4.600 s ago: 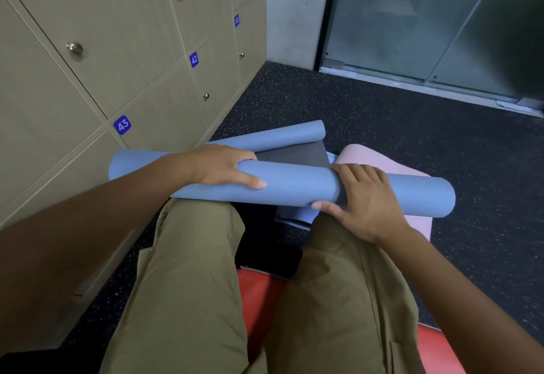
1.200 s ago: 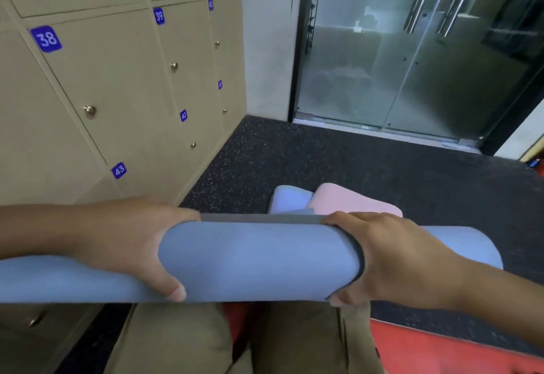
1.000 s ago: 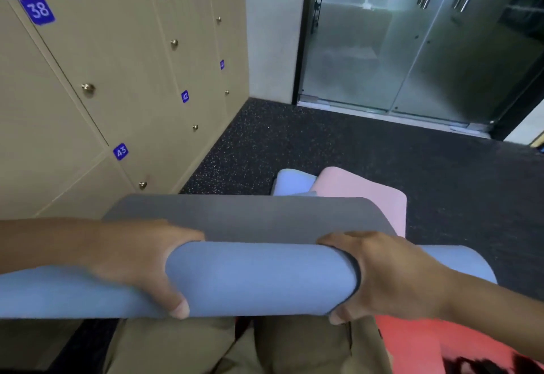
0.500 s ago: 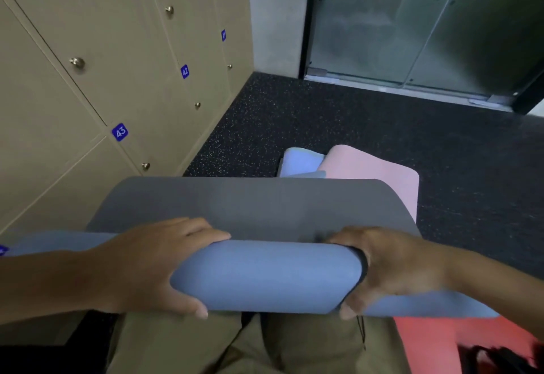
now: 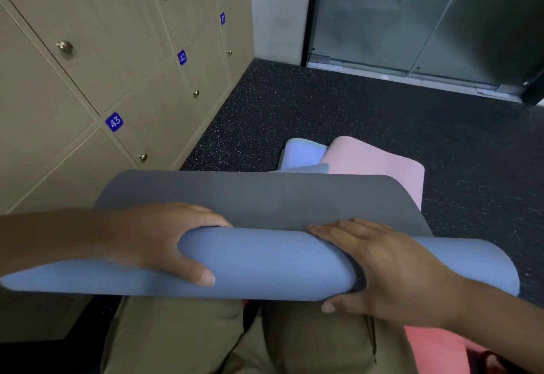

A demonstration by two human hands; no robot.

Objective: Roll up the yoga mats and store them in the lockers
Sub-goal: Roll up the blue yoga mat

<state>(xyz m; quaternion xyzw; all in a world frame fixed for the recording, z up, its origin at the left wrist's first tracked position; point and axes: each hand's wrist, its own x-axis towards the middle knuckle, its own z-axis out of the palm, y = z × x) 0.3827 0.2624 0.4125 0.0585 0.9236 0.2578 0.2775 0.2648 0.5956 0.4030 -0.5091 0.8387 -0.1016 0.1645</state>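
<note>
Right now my left hand (image 5: 156,244) wraps over the blue yoga mat (image 5: 265,267), thumb on the near side and the other fingers curled over the top into the crease where the roll meets the loose part. My right hand (image 5: 382,267) clasps the roll further along, thumb underneath, fingers (image 5: 338,231) lying over the top. The roll sits across my knees (image 5: 182,338), above the floor, and its grey underside flap (image 5: 259,197) spreads flat away from me, not yet wound in.

Several things could go wrong, I judge. The roll looks thicker at my right than at my left, where it tapers flat towards the edge of view; if I wind on unevenly it may cone out and the ends telescope, and a crooked roll may not fit a locker. With both hands near the middle, the outer ends are unsupported and could loosen. If I ease either grip to reposition, the springy mat may unwind, since nothing pins the flap. It could also slip off my knees towards the lockers (image 5: 117,79) just beside my left.

The pink mat (image 5: 379,164) and the light blue mat (image 5: 303,154) lie folded on the dark floor (image 5: 353,109) beyond, partly under the flap; a dragging flap could catch them.
</note>
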